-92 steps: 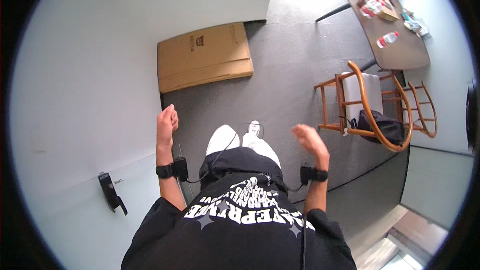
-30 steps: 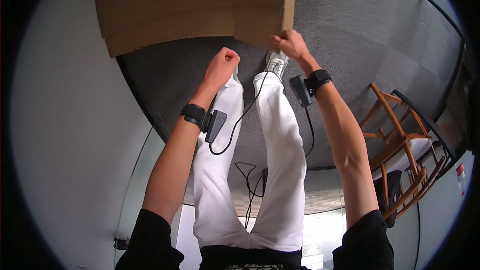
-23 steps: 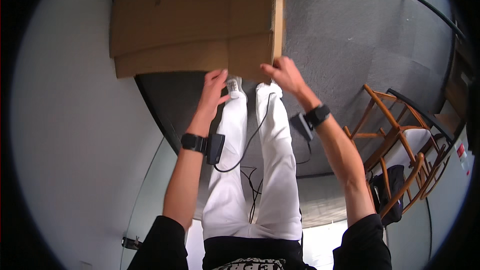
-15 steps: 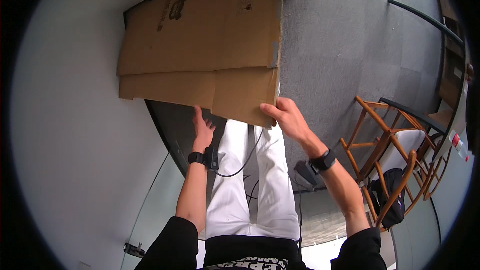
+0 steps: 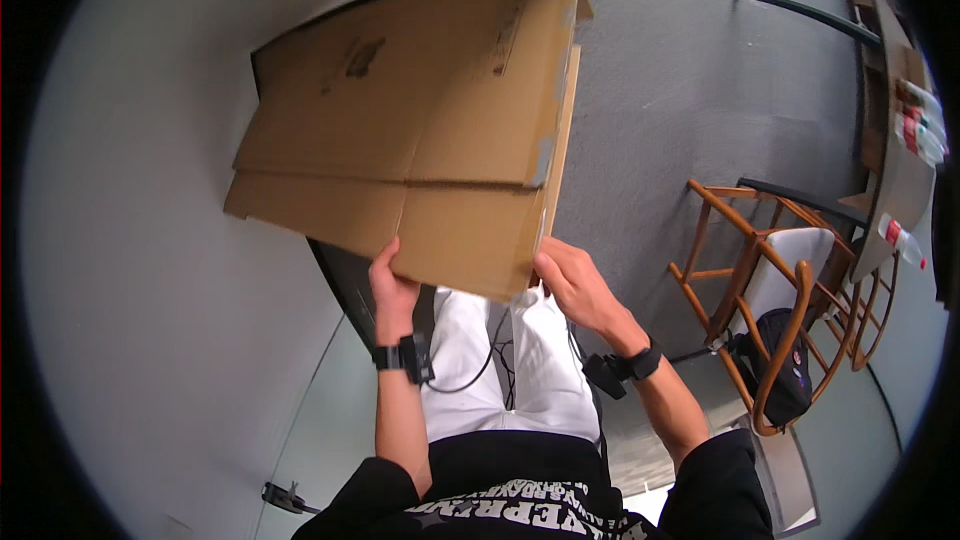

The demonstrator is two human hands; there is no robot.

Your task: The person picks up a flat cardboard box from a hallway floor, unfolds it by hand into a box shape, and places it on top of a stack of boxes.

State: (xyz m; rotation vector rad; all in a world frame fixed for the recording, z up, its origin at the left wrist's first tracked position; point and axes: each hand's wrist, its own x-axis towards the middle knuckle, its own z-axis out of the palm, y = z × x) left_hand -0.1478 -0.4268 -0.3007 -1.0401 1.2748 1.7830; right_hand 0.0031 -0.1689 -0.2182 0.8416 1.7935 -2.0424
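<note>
A large flattened cardboard box (image 5: 400,130), brown with dark printing and grey tape along its right side, leans up in front of my legs. Along its near edge runs a folded flap. My left hand (image 5: 393,285) grips that near edge, its thumb on top and its fingers hidden beneath. At the near right corner, my right hand (image 5: 578,285) is closed on the cardboard, the fingertips partly out of sight. A second cardboard layer shows past the right side.
A white wall (image 5: 140,190) rises close on the left. To the right stand wooden chairs (image 5: 750,270), one with a black bag (image 5: 780,370). Plastic bottles (image 5: 902,242) lie on a table at far right. Grey floor (image 5: 680,90) stretches beyond; cables hang between my legs.
The cardboard box has come nearer to me and tilted, its right side showing a second layer. My left hand has closed on the near edge; my right hand has moved nearer with the corner.
</note>
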